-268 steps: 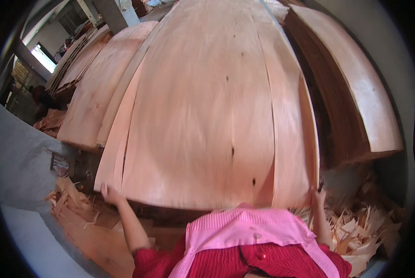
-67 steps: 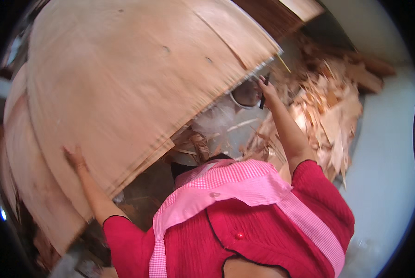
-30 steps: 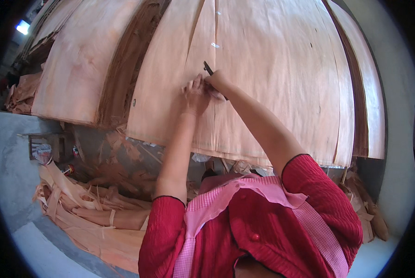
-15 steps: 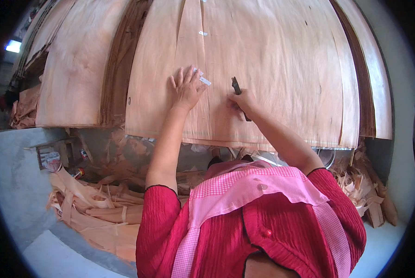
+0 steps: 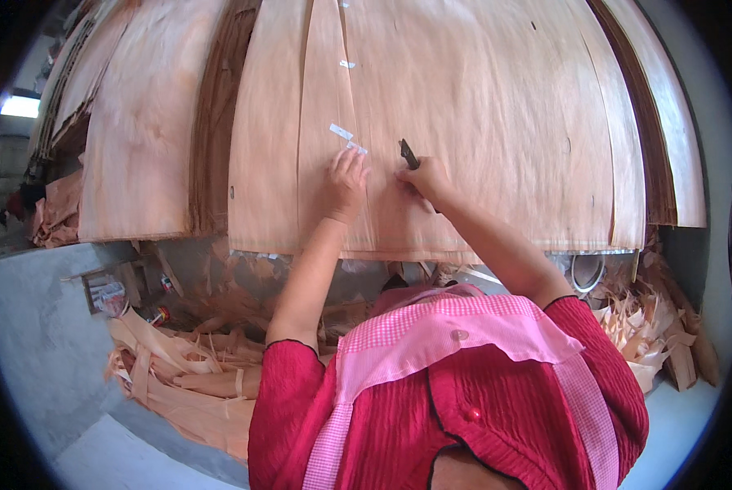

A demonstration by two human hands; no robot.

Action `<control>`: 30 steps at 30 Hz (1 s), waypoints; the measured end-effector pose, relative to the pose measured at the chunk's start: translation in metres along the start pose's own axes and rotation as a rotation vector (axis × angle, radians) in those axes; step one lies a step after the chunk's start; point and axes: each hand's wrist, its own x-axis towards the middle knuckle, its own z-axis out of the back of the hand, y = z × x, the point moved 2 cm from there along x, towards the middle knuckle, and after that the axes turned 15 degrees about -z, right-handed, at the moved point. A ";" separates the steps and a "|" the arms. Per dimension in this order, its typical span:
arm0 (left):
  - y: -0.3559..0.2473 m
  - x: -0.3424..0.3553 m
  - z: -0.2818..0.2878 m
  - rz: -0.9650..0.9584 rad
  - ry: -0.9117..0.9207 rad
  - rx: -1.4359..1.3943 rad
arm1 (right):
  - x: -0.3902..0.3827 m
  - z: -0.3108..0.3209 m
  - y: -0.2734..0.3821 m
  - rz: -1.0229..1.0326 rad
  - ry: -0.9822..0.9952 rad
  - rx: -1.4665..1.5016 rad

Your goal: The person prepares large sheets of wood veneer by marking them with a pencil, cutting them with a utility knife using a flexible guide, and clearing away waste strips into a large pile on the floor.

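Observation:
A large thin wood veneer sheet (image 5: 480, 98) lies on a stack in front of me, with a long split running down its left part. My left hand (image 5: 345, 184) presses flat on the sheet beside the split, its fingertips on a small white tape piece (image 5: 356, 148). Two more white tape pieces (image 5: 341, 131) sit higher along the split. My right hand (image 5: 423, 177) is closed around a small dark knife (image 5: 408, 153), blade pointing up, just right of the left hand.
Further veneer stacks (image 5: 141, 139) lie to the left and a darker stack edge (image 5: 652, 139) at the right. Veneer scraps (image 5: 186, 367) pile on the grey floor at lower left, more scraps (image 5: 652, 327) at right. A small box (image 5: 104, 291) stands by the left pile.
Earlier I carried and laid down a veneer sheet with both hands. Over the last second both hands have slid slightly along the split; the left fingers now press the lowest tape piece.

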 end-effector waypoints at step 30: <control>-0.306 0.069 -0.113 -0.227 0.428 -0.034 | -0.164 0.517 -0.360 -0.202 -1.358 -0.494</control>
